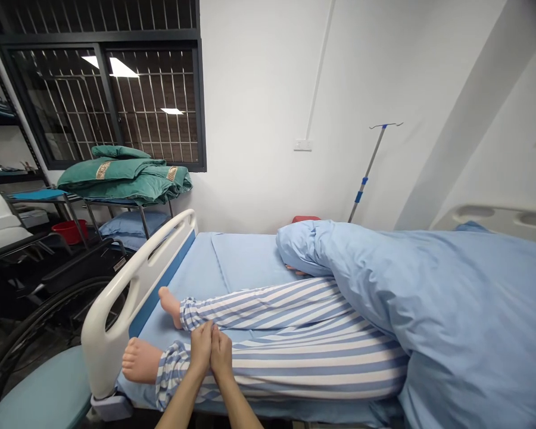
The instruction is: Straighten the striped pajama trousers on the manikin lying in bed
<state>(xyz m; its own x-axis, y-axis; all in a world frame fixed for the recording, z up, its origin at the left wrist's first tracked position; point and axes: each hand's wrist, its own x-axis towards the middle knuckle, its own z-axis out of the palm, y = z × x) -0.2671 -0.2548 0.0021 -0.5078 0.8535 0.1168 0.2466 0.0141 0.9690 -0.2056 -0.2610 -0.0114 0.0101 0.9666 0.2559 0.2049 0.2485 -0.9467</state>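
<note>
My left hand (201,347) and my right hand (221,354) are side by side and touching, over the lower part of the near striped trouser leg (304,363). Both are closed, with their fingers curled over the leg's inner side; the fingertips are hidden. The trousers are on a figure lying on the bed, whose near bare foot (142,361) points up by the footboard. Beyond it lies the far bare foot (170,307), below the far trouser leg (259,304). Cloth bunches at the near ankle. A light-blue quilt (438,298) covers the upper body.
The cream footboard (138,283) rises left of the feet. A wheelchair (53,286) and a round blue-green stool top (44,393) stand beyond it. Green folded bedding (120,179) lies on a rack under the window. An IV pole (368,173) stands behind the bed.
</note>
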